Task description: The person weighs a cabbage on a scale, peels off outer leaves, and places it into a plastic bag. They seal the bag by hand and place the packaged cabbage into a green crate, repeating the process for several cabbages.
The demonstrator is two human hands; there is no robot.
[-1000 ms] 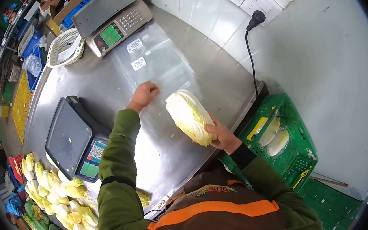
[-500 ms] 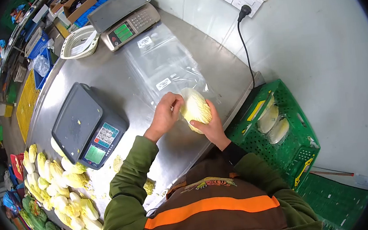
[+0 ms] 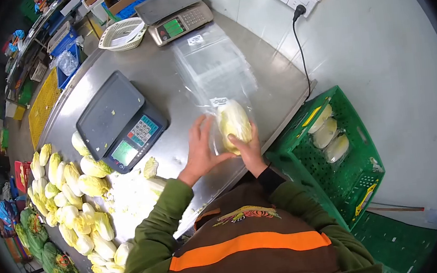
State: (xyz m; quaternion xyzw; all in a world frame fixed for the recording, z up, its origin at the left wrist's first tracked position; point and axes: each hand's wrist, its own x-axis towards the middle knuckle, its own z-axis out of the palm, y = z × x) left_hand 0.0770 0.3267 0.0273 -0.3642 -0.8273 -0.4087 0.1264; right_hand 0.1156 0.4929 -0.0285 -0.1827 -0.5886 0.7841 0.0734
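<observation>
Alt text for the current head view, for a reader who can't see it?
The right hand grips a napa cabbage at the near end of clear plastic bags on a metal table, the left hand open beside it. Two scales and loose cabbages are leftward; a green crate at right holds three more.

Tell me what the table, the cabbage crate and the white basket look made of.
Table: likely stainless steel, smooth grey with blurred reflections. Crate: green plastic, apparently moulded, with repeated small holes. Basket: off-white, probably plastic, with slotted walls.
</observation>
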